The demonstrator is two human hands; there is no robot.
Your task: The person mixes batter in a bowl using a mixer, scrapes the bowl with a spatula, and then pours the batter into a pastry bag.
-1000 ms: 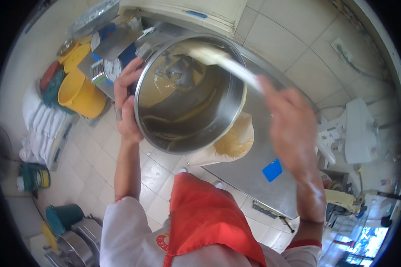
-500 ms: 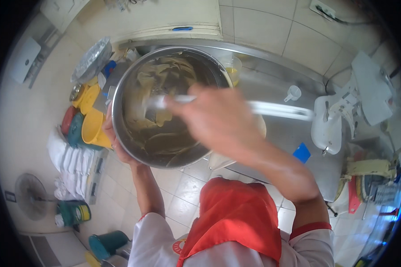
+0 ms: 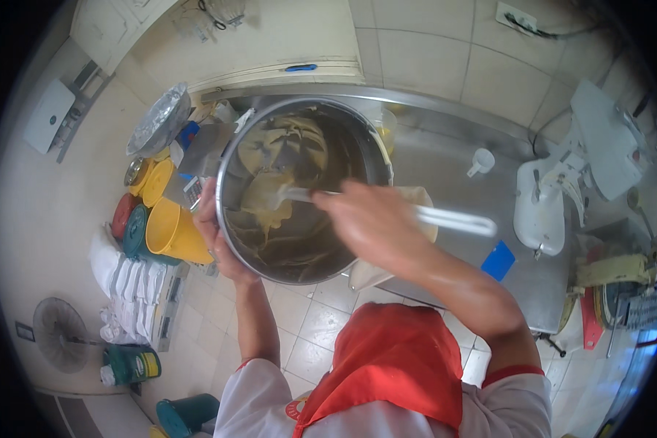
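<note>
A large steel mixing bowl [image 3: 369,155] is tilted on its side toward me, with pale creamy batter [image 3: 274,155] smeared over its inside. My left hand [image 3: 228,248] grips the bowl's left wall and rim from outside. Closed around the long white handle of a spatula [image 3: 456,220], my right hand [image 3: 369,219] is in front of the bowl's opening. The spatula's blade is inside, against the batter, and somewhat blurred. Partly hidden behind the bowl and my right forearm is something cream-coloured [image 3: 372,273], perhaps cloth or a bag.
On the steel table [image 3: 445,139] lie a blue scraper [image 3: 498,260] and a white measuring cup [image 3: 482,162]. A white stand mixer [image 3: 540,208] stands at the right. Behind the bowl is a clear jug [image 3: 387,131]. Yellow buckets [image 3: 174,228] and foil-covered bowl [image 3: 159,120] are at left.
The bowl and both hands appear lower and further right, partly because the whole view has shifted. The spatula has swung, its handle end now lower, while its blade stays in the bowl.
</note>
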